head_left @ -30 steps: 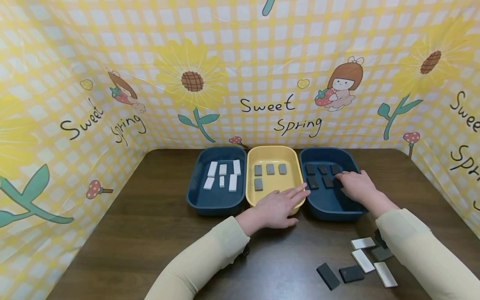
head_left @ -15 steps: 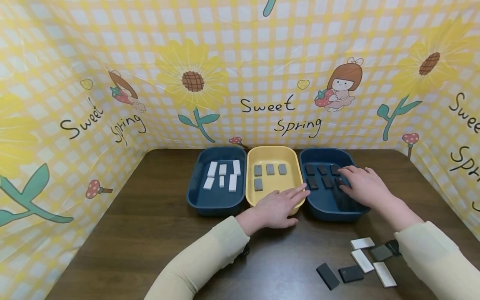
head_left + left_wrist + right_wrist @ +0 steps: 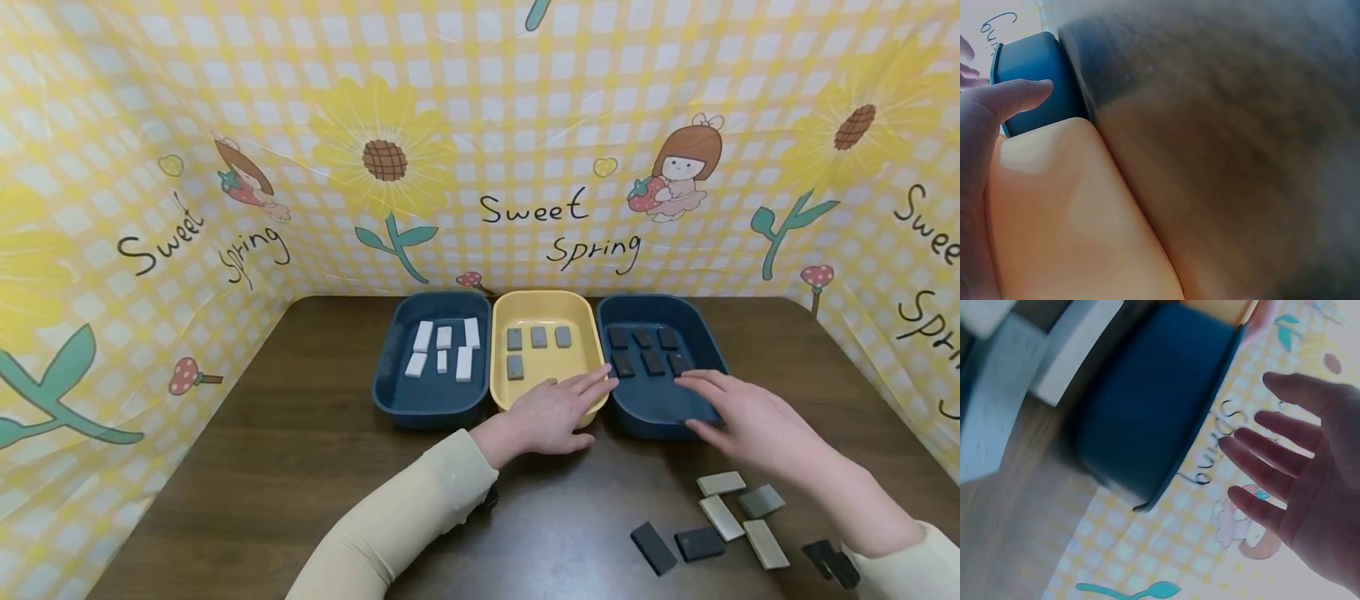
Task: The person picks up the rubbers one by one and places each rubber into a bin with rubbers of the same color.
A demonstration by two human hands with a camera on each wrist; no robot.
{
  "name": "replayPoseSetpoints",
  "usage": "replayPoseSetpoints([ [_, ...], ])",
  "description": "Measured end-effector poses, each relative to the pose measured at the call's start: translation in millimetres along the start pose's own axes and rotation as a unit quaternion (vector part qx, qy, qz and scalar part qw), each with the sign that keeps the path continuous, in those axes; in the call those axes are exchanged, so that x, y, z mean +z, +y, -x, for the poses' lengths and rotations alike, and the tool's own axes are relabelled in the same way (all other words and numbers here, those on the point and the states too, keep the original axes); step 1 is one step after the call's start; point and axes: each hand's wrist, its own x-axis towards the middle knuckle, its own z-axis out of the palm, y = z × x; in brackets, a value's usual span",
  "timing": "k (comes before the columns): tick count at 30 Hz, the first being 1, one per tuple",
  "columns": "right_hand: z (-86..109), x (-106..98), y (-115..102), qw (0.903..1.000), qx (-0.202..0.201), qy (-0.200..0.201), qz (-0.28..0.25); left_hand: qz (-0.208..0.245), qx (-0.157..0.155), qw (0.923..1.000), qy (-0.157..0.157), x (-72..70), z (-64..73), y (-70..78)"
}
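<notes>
My left hand lies with its fingers extended over the front right corner of the yellow tray, fingertips at the neighbouring rim. In the left wrist view, its thumb overlaps a blue tray beyond the yellow wall. My right hand hovers at the front right of the right blue tray, fingers spread and holding nothing. Just beyond its fingertips is a dark block, at the right end of the nearer of two rows. The right wrist view shows the palm and parted fingers.
White blocks sit in the left blue tray, and grey blocks in the yellow one. On the wooden table, loose white blocks, dark blocks and a grey block lie near the right forearm.
My right hand has let go of the dark block in the right blue tray and drawn back toward the near right, fingers opening. The left hand has stayed in place.
</notes>
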Motion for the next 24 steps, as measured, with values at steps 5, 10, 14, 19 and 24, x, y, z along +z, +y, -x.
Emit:
replayPoseSetpoints([
  [5,10.3,-0.1,-22.7,0.9991,-0.031,-0.027,-0.015,-0.007,-0.005,1.0000,-0.001,-1.3,0.3,-0.4],
  [10,18.5,7.4,-42.8,0.9928,-0.030,-0.108,-0.044,-0.003,-0.006,1.0000,-0.005,-1.4,0.4,0.4],
  [14,23.7,17.3,-54.9,0.9803,-0.030,-0.178,-0.080,0.000,-0.008,0.9999,-0.007,-1.0,0.6,1.1],
  [19,32.1,33.0,-64.7,0.9635,-0.075,-0.225,-0.125,-0.003,-0.007,0.9999,-0.008,-1.8,1.0,1.7],
  [24,36.1,42.1,-69.4,0.9451,-0.077,-0.273,-0.162,-0.002,-0.008,0.9999,-0.007,-2.2,1.1,1.8],
])
